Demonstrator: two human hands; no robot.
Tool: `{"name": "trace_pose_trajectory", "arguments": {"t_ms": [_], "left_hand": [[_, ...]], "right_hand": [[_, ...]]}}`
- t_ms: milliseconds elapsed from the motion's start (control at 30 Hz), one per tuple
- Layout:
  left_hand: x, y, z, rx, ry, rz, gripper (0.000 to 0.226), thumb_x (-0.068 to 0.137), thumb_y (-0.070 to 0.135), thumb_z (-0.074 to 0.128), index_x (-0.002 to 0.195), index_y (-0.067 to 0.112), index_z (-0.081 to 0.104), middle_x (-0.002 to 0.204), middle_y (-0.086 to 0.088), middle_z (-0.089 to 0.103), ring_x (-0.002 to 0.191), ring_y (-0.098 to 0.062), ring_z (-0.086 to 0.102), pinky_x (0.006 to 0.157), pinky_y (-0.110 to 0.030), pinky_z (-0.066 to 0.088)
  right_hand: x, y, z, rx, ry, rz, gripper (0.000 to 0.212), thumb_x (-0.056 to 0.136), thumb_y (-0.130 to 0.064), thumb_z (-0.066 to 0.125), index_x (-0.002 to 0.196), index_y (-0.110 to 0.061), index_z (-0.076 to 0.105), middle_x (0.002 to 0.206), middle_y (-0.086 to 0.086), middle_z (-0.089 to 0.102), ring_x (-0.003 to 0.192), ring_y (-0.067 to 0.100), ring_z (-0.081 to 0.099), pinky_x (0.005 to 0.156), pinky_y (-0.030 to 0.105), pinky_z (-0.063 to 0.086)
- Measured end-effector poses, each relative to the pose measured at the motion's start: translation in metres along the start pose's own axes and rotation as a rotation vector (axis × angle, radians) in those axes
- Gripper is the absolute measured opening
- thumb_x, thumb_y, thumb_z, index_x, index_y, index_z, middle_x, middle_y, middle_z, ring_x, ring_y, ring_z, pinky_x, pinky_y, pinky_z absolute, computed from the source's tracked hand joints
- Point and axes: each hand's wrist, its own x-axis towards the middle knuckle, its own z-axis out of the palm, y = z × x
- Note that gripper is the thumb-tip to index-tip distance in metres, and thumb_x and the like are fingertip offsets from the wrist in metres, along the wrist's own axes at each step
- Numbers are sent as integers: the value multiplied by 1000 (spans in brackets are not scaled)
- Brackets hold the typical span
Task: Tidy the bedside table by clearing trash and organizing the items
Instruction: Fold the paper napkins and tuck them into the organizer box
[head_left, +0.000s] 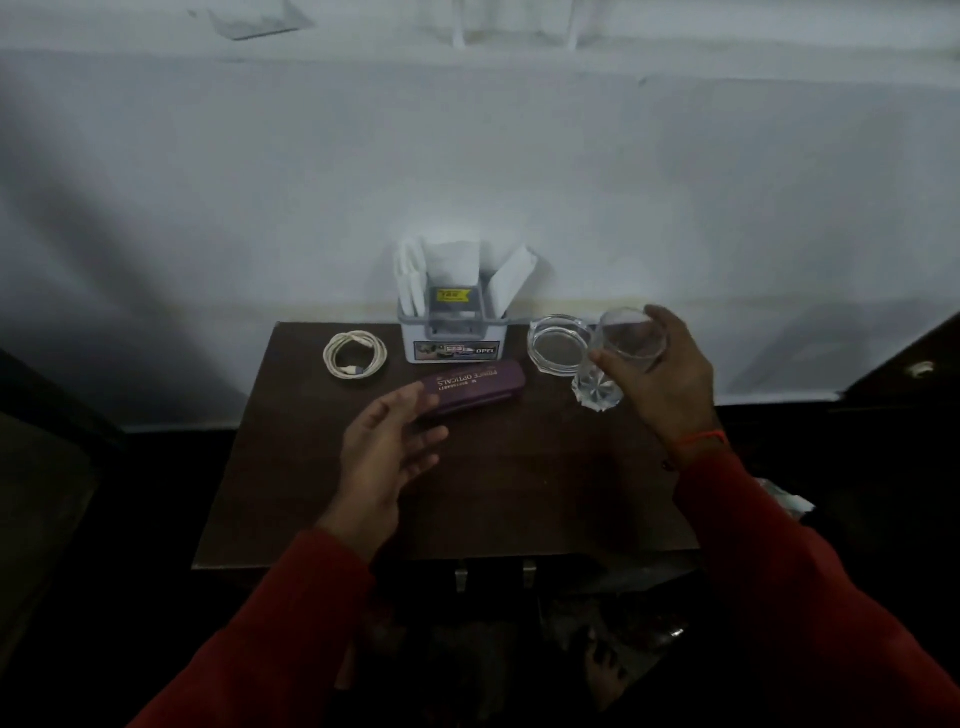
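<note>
A dark wooden bedside table (509, 499) stands against a white wall. My right hand (660, 379) grips a clear drinking glass (615, 358), tilted, just above the table's right rear. Beside it sits a clear glass ashtray-like dish (556, 345). A purple spectacle case (472, 385) lies in the middle. My left hand (387, 447) is open with its fingertips at the case's left end. A coiled white cable (355, 354) rests at the rear left. A small white organizer box (451, 332) holding white papers stands at the back centre.
The table's front edge (447, 564) is near my body, with two metal drawer handles (493, 574) below it. Dark furniture flanks both sides. Some crumpled light material (784, 499) shows at the right, past my sleeve.
</note>
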Motion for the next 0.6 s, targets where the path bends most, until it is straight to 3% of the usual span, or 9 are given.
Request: {"name": "trace_pose_trajectory", "arguments": {"t_ms": [167,233,300,400,500,600], "left_hand": [[0,-1,1,4,-9,-9,15,98,32,63,110,28,72,107,7,80,88,-18,75,72,-33,54],[-1,-3,3,14,-15,-8,14,99,31,63,108,28,72,106,7,80,86,-17,75,71,-32,54],[0,-3,2,21,-16,-3,13,99,31,62,108,28,72,106,7,80,86,-17,74,72,-32,54],[2,-3,1,24,-7,-4,14,100,30,61,109,28,72,105,7,80,86,-17,74,73,-33,53],[4,-3,0,21,-5,-2,14,100,29,61,109,28,72,103,8,80,84,-17,74,71,-32,54],[6,-4,0,34,-7,-3,16,99,30,62,111,27,72,104,8,80,83,-16,74,69,-31,54]], "right_hand": [[24,-16,3,180,188,-93,81,72,-50,82,140,-26,46,127,-9,60,110,13,64,84,43,60],[34,-15,13,188,171,-73,83,71,-45,84,142,-24,45,130,-6,60,110,15,63,86,44,59],[41,-8,27,157,130,-51,85,72,-37,86,143,-17,46,131,1,60,116,20,61,96,46,53],[45,4,46,82,62,-37,86,71,-36,87,144,-12,47,130,5,61,121,21,58,104,37,48],[47,7,62,35,10,-52,87,71,-40,86,144,-13,48,131,5,61,121,19,57,100,24,43],[53,8,71,21,-27,-56,89,71,-44,85,145,-14,46,130,5,60,121,18,55,97,23,42]]}}
